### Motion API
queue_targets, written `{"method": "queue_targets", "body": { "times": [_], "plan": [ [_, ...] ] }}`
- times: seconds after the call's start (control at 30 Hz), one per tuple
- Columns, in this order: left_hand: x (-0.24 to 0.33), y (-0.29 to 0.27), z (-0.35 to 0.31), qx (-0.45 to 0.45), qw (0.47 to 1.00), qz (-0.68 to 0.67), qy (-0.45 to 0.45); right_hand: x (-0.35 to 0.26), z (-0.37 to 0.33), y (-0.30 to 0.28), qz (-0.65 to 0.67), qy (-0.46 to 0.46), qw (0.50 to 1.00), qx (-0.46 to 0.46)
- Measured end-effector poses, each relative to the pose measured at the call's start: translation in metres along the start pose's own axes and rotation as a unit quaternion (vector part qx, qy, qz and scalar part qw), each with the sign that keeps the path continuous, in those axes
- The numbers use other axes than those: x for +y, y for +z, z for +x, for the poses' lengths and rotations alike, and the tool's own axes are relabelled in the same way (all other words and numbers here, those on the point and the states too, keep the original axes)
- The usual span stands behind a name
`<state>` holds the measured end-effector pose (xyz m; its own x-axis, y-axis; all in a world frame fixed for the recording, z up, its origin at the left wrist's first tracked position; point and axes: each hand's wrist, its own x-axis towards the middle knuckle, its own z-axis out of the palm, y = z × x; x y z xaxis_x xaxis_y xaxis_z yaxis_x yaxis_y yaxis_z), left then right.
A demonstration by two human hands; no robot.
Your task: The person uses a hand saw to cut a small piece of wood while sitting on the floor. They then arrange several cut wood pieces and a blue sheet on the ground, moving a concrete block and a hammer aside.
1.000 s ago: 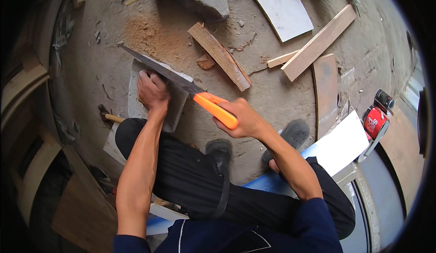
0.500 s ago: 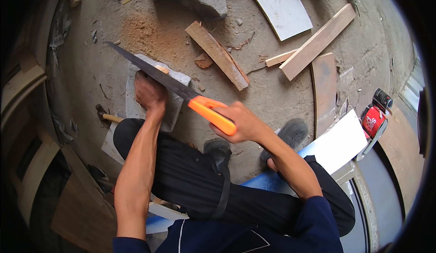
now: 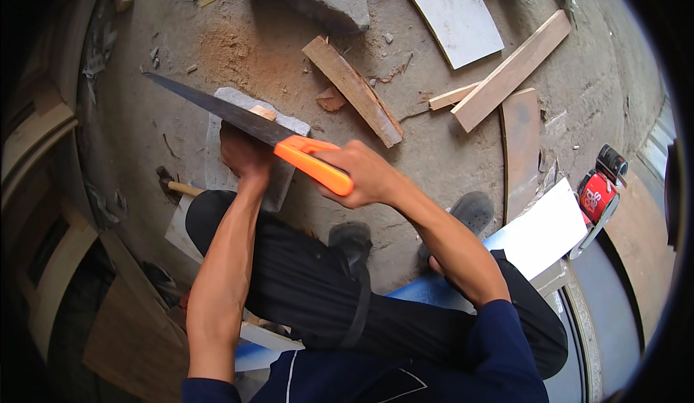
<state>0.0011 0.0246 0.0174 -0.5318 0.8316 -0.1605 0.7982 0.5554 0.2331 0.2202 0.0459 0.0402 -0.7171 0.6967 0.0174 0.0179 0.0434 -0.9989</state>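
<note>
right hand [image 3: 365, 174]: closed tight around the orange handle [image 3: 314, 164] of a hand saw, knuckles up, forearm running back toward the lower right.
saw blade [image 3: 217, 106]: dark and long, slanting up and away to the left of the right hand, its tip well beyond the left hand; it crosses over a small wood piece.
left hand [image 3: 246, 153]: pressed down with fingers curled, just left of the saw handle and right under the blade; what exactly it clamps is hidden beneath it.
small wood piece [image 3: 263, 112]: pale block end showing just beyond the left hand, touching the blade, on top of a grey slab.
grey slab [image 3: 217, 150]: flat stone block under the left hand, on the dusty concrete floor.
hammer [image 3: 177, 185]: wooden shaft and dark head, just left of the left wrist, beside the slab.
plank [image 3: 352, 90]: loose board lying beyond the right hand.
long board [image 3: 512, 70]: farther off to the right.
red can [image 3: 594, 190]: well to the right of the right arm.
</note>
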Motion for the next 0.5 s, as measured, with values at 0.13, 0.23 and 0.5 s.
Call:
{"method": "queue_targets", "body": {
  "times": [0.13, 0.23, 0.5],
  "plan": [
    [-0.004, 0.004, -0.003, 0.052, 0.998, 0.029, 0.035, -0.009, -0.036, -0.014, 0.002, 0.017, 1.0, -0.022],
    [-0.007, 0.006, -0.002, -0.012, 0.999, 0.031, -0.02, -0.017, -0.037, -0.024, 0.002, 0.021, 1.0, -0.012],
    [0.004, 0.001, -0.001, 0.013, 1.0, 0.02, -0.018, -0.014, -0.048, -0.009, -0.006, 0.034, 0.999, 0.004]
  ]
}}
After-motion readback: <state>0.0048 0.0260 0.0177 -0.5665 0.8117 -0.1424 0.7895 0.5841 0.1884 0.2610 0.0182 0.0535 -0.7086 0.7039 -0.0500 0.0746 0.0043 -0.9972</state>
